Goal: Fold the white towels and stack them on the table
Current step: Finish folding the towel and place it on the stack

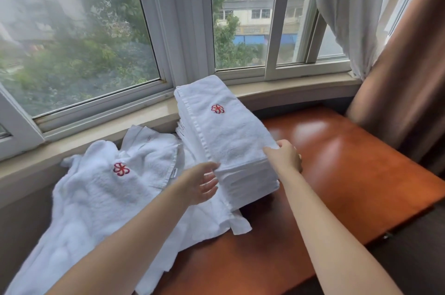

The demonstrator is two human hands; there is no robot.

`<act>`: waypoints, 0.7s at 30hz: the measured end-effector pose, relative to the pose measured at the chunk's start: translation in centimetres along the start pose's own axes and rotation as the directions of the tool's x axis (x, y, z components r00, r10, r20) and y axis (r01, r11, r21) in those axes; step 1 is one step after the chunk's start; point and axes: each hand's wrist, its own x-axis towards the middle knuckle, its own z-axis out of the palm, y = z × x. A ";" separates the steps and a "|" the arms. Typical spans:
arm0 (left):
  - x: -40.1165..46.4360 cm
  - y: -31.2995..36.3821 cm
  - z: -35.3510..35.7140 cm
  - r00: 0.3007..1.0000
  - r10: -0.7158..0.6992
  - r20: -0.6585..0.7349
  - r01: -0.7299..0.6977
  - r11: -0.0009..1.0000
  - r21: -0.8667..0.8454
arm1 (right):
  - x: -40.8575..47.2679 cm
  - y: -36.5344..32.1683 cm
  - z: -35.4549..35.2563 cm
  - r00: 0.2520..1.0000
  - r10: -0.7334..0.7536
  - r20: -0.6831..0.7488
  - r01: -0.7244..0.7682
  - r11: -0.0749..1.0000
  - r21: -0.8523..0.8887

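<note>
A tall stack of folded white towels [224,135] stands on the reddish wooden table [349,162] by the window sill; the top towel shows a red flower logo. My right hand [286,155] rests against the stack's near right corner, thumb on the top towel, fingers down the right side. My left hand [204,182] is spread, palm turned to the stack's near left side, fingertips at its edge. To the left lies a loose heap of unfolded white towels [101,188] with the same logo, spilling over the table's left part.
A window sill [144,116] runs behind the towels, with window frames above. A brown curtain [404,73] and a sheer white curtain [346,5] hang at the right. The table's right edge drops off near the lower right.
</note>
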 end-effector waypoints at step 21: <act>-5.5 -0.1 -11.2 0.933 0.334 -0.136 -0.320 0.940 0.117 | -13.2 -6.6 4.9 0.912 -0.400 -0.087 0.406 0.911 0.070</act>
